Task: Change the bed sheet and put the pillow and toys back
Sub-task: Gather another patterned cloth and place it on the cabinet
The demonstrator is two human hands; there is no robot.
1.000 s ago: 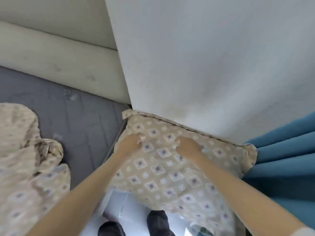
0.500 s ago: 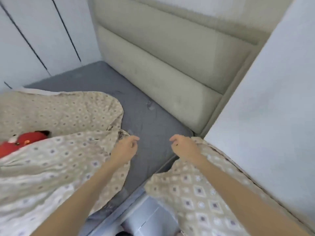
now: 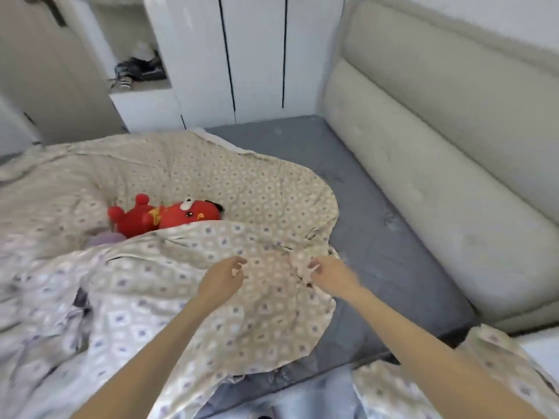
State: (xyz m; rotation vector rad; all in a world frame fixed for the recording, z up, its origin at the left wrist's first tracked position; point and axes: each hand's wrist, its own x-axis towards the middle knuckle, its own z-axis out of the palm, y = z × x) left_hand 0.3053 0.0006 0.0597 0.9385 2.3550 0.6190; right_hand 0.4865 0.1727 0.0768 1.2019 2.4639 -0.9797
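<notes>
patterned sheet (image 3: pixel 257 207) lies bunched over the left part of the grey mattress (image 3: pixel 378 237); the mattress's right strip is bare. red plush toy (image 3: pixel 169 214) lies on the sheet, left of mattress centre. left hand (image 3: pixel 223 279), near the mattress's front edge, is above the sheet, fingers loosely curled and apart, holding nothing. right hand (image 3: pixel 329 273) reaches a sheet fold with curled fingers; whether they pinch it cannot be told.

Pretty clearly a home bedroom: a bed with a bare grey mattress (image 3: pixel 378 213) against a padded headboard (image 3: pixel 438 164). White wardrobe doors (image 3: pixel 257 55) behind it, and a rumpled patterned sheet (image 3: pixel 248 189) around a red plush toy (image 3: pixel 169 214).
</notes>
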